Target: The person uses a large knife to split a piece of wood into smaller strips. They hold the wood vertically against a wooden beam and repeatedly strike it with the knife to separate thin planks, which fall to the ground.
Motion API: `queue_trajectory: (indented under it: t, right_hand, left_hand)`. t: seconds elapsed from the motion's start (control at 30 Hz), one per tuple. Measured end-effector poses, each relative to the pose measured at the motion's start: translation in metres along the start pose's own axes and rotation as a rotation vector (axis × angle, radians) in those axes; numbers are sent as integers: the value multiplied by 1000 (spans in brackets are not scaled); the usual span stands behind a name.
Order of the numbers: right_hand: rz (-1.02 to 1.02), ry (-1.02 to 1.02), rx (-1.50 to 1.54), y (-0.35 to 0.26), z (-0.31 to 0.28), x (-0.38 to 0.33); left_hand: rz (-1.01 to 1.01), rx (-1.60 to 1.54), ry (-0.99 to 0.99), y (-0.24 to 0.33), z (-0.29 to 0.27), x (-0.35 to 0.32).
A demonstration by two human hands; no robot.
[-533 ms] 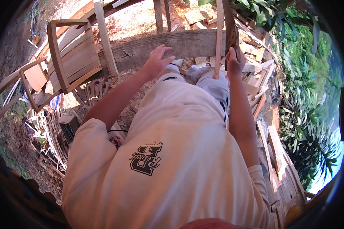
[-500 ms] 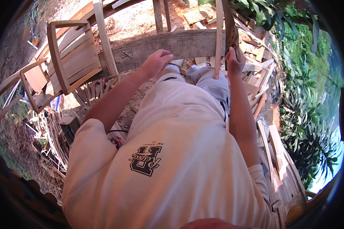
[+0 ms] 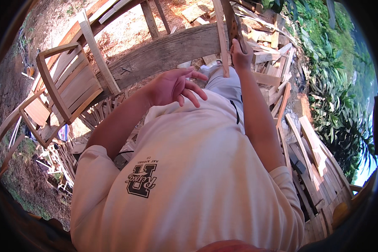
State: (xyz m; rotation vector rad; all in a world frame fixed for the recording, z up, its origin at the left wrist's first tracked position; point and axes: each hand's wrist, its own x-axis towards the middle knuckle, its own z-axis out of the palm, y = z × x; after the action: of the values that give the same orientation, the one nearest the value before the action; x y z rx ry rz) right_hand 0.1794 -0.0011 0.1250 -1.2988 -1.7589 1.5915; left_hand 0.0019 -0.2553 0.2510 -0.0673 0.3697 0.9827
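Note:
My left hand [image 3: 176, 87] is raised over my lap, palm partly turned up and fingers spread, holding nothing. My right hand [image 3: 241, 55] is closed around the near end of a long, flat, dark brown tool [image 3: 234, 26]. Its far end runs out past the top of the picture, and I cannot make out its kind. Just left of it, a narrow pale wooden strip [image 3: 221, 35] crosses the end of a weathered wide plank [image 3: 164, 50]. A few nails [image 3: 124, 70] lie on the plank, in front of me.
Slatted wooden frames [image 3: 56, 86] stand at the left, beside a leaning batten [image 3: 97, 52]. Loose offcuts [image 3: 269, 63] are heaped at the far right, and longer boards [image 3: 319, 155] lie nearer. Green plants [image 3: 336, 105] border the right side.
My left hand has lifted off the plank's near edge and come back toward me, its fingers spreading. My right hand keeps its grip. The whole view has shifted slightly.

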Motion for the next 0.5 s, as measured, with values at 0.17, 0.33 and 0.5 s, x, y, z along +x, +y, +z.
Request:
queue_trajectory:
  t: [0.17, 0.33, 0.5]
  right_hand:
    - [-59, -9, -55, 10, 5, 9]
    - [-9, -1, -25, 3, -3, -1]
    - [-17, -6, -15, 13, -1, 3]
  left_hand:
    - [143, 1171, 949, -77, -98, 68]
    - [220, -5, 788, 2, -58, 29]
    - [103, 885, 1133, -43, -161, -24]
